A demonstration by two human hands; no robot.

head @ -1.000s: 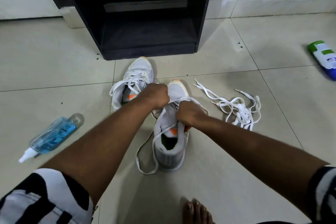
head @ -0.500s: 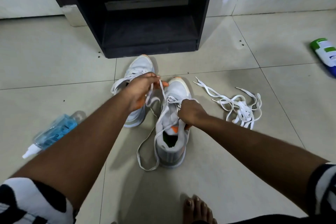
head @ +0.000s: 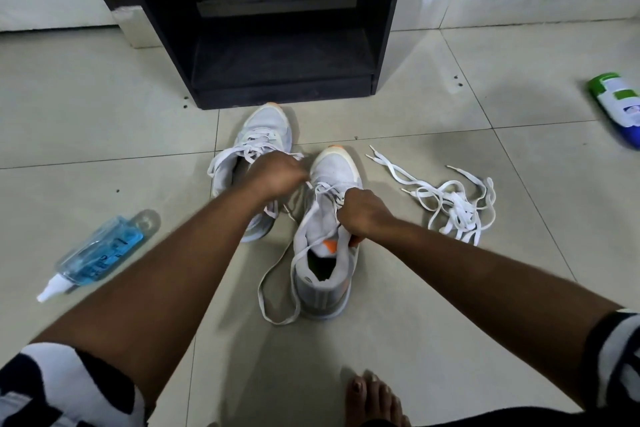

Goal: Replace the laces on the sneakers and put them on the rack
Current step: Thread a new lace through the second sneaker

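A grey sneaker (head: pixel 325 236) stood on the floor tiles (head: pixel 450 288) before a dark rack (head: pixel 277 45). The left hand (head: pixel 273 173) pinched its lace (head: pixel 277 288); the right hand (head: pixel 363 211) gripped the tongue. The trailing loop could probably snag, loosening the lacing.

The tiled floor (head: pixel 104 114) bears two sneakers (head: pixel 325 239), loose laces (head: pixel 450 204), a spray bottle (head: pixel 100 253) and a black rack (head: pixel 277 45).
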